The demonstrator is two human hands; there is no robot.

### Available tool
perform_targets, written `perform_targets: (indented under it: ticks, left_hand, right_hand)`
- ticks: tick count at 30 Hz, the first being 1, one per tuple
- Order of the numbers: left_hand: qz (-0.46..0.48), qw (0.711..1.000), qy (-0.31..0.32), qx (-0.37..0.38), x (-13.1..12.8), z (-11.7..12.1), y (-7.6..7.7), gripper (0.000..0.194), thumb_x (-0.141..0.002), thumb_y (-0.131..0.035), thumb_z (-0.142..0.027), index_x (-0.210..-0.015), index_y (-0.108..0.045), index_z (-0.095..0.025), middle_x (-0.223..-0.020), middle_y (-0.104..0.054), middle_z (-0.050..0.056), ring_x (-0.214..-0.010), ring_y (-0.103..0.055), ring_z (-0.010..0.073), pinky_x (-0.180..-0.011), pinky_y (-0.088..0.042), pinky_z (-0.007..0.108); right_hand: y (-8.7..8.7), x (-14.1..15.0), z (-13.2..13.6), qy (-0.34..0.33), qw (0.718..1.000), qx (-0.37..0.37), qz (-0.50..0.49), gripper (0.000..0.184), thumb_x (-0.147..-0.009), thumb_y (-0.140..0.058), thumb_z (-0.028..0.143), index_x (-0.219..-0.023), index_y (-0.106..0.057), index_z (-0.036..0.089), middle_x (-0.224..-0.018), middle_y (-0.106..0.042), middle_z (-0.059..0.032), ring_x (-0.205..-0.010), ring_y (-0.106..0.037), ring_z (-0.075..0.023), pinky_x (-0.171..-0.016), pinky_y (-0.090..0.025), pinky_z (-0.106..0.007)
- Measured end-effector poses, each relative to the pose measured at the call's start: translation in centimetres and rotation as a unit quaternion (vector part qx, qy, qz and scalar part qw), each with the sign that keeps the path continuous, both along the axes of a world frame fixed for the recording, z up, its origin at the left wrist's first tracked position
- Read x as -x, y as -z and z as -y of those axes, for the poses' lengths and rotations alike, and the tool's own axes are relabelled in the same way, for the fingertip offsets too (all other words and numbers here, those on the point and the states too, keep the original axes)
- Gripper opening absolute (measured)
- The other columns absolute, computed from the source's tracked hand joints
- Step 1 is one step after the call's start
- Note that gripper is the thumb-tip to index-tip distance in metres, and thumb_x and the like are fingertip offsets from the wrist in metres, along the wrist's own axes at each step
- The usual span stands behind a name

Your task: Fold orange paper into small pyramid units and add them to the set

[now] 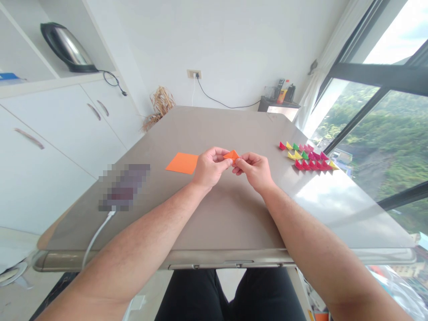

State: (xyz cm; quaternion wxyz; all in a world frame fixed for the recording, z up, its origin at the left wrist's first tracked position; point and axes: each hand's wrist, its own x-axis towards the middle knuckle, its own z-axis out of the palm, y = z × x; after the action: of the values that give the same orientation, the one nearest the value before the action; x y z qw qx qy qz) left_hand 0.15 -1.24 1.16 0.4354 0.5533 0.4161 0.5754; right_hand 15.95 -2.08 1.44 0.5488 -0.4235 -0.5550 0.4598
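A small folded orange paper with a pointed top is pinched between both hands above the middle of the table. My left hand grips its left side, thumb in front and fingers behind. My right hand holds the lower right side between thumb and curled fingers. Part of the fold is hidden by the fingertips. Just left of my left hand, a flat orange paper sheet lies on the table, its right end covered by that hand.
Rows of small folded paper boats in red, yellow, green and pink stand at the table's right side. At left lies a blurred-out object with a white cable. A kettle stands on a shelf; a window is at right.
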Motion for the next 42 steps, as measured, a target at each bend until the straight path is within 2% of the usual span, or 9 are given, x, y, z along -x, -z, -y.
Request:
perform_targets:
  ticks: [4,8,15,21,26,33,42]
  left_hand:
    - [0.002,1.0,0.011,0.012,0.08,-0.09,0.17,0.029,-0.071,-0.082,-0.028,-0.096,-0.071,-0.019,-0.079,-0.075,0.003,-0.072,-0.068,0.0167,-0.073,-0.054,0.033]
    - [-0.01,0.999,0.043,0.018,0.07,-0.24,0.47,0.021,-0.075,-0.079,-0.036,-0.084,-0.073,-0.018,-0.08,-0.075,0.004,-0.076,-0.067,0.0174,-0.07,-0.053,0.031]
    - [-0.025,0.999,0.028,0.007,0.0,-0.16,0.4,0.016,-0.076,-0.076,-0.035,-0.076,-0.074,-0.018,-0.076,-0.075,0.004,-0.069,-0.065,0.0156,-0.066,-0.05,0.029]
    - [-0.019,0.999,0.04,0.005,-0.01,-0.14,0.38,0.017,-0.076,-0.077,-0.034,-0.078,-0.075,-0.018,-0.078,-0.076,0.005,-0.072,-0.066,0.0161,-0.068,-0.051,0.03]
    - [0.007,0.998,0.039,0.039,0.01,-0.15,0.35,0.026,-0.076,-0.078,-0.044,-0.077,-0.073,-0.018,-0.079,-0.075,0.006,-0.069,-0.066,0.0162,-0.063,-0.053,0.03]
    - [0.03,0.997,0.055,0.035,-0.14,0.09,0.11,0.02,-0.076,-0.08,-0.035,-0.078,-0.073,-0.016,-0.074,-0.075,0.005,-0.071,-0.07,0.0178,-0.072,-0.058,0.034]
    - [0.037,0.996,0.079,0.033,0.05,0.03,0.1,0.02,-0.077,-0.08,-0.034,-0.08,-0.074,-0.015,-0.075,-0.076,0.007,-0.071,-0.072,0.0189,-0.075,-0.059,0.037]
  right_hand:
    - [0.0,-0.01,0.0,0.004,1.0,0.003,-0.001,0.016,-0.077,-0.075,0.031,-0.071,-0.069,0.018,-0.065,-0.073,-0.0039,-0.063,-0.069,-0.0166,-0.064,-0.058,-0.03]
    - [0.15,-0.02,-0.05,0.006,1.0,0.001,0.008,0.018,-0.077,-0.076,0.033,-0.071,-0.07,0.018,-0.063,-0.072,-0.0036,-0.063,-0.069,-0.0166,-0.063,-0.057,-0.03]
    - [0.17,-0.02,-0.01,0.001,1.0,0.006,0.018,0.019,-0.076,-0.076,0.034,-0.069,-0.069,0.018,-0.065,-0.073,-0.0044,-0.062,-0.068,-0.0164,-0.063,-0.057,-0.03]
    - [0.11,0.01,-0.06,-0.001,1.0,0.01,0.006,0.022,-0.075,-0.079,0.036,-0.069,-0.069,0.018,-0.064,-0.072,-0.0039,-0.061,-0.068,-0.0163,-0.062,-0.056,-0.03]
    - [0.29,-0.04,-0.18,0.0,1.0,0.008,-0.005,0.02,-0.076,-0.078,0.036,-0.072,-0.07,0.018,-0.064,-0.072,-0.0043,-0.062,-0.068,-0.0166,-0.062,-0.057,-0.03]
    - [0.31,-0.06,-0.22,-0.009,1.0,0.009,-0.015,0.013,-0.075,-0.075,0.029,-0.071,-0.07,0.018,-0.065,-0.073,-0.0039,-0.063,-0.069,-0.0167,-0.063,-0.058,-0.03]
    - [-0.03,-0.01,0.0,-0.005,1.0,0.012,-0.017,0.014,-0.074,-0.076,0.03,-0.07,-0.069,0.019,-0.065,-0.073,-0.0041,-0.064,-0.069,-0.017,-0.063,-0.058,-0.031]
